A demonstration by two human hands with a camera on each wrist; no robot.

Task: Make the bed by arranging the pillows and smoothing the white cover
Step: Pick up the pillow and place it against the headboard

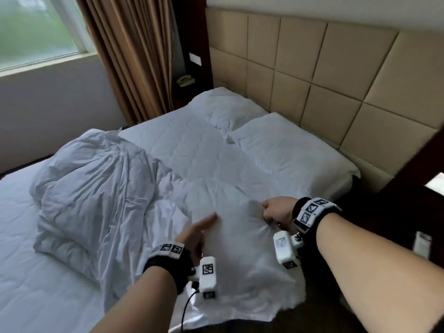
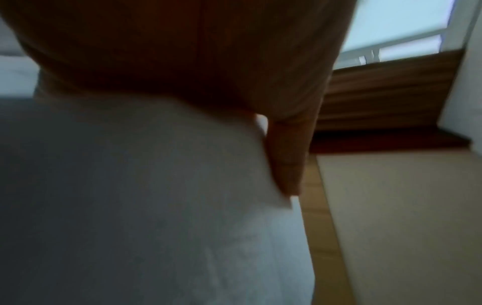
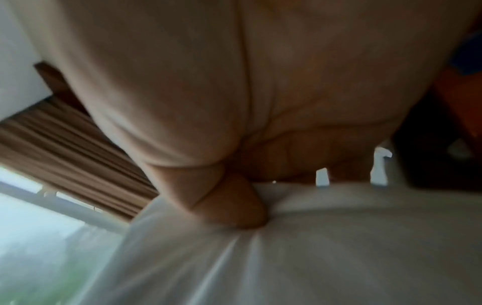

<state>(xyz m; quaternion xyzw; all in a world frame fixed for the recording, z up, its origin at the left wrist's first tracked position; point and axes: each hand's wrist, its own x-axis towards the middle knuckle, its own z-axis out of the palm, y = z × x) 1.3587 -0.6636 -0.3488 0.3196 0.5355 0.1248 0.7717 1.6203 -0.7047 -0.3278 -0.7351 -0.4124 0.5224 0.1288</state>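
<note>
Two white pillows lie side by side at the headboard, the far one and the near one. The white cover sits crumpled in a heap on the bed's left half. Its near end bulges up at the bed's front edge, blurred by motion. My right hand grips this end from the right, thumb dug into the cloth. Against its left side lies my left hand, fingers straight on the fabric.
The beige padded headboard runs along the bed's far right side. A brown curtain and a window stand beyond the bed. A telephone sits in the corner niche. Dark wooden furniture is close on my right. White sheet shows at the left.
</note>
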